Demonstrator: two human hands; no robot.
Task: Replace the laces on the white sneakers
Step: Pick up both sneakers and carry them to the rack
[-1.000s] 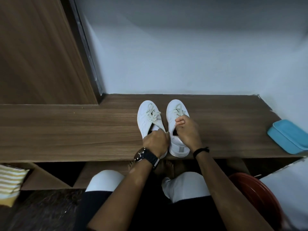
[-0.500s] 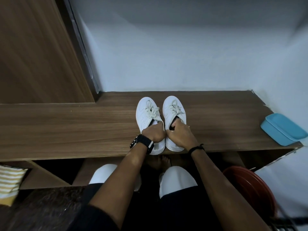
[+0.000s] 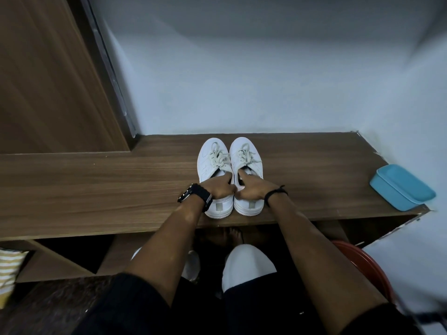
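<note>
Two white sneakers stand side by side on the wooden shelf (image 3: 96, 184), toes pointing away from me, both with pale laces tied. My left hand (image 3: 219, 189), with a black watch on the wrist, grips the collar of the left sneaker (image 3: 210, 158), its fingers hooked into the opening. My right hand (image 3: 250, 189), with a black band on the wrist, grips the collar of the right sneaker (image 3: 246, 151) the same way. The heels sit near the shelf's front edge.
A blue lidded box (image 3: 401, 187) lies at the shelf's right end. A red round tub (image 3: 362, 264) sits lower right, a striped cloth (image 3: 9, 264) lower left. A wooden panel (image 3: 48, 81) rises at the left, a white wall behind. My knees are under the shelf.
Both hands have pushed the sneakers a little farther onto the shelf and their fingers have slid into the openings. The view has tilted slightly upward.
</note>
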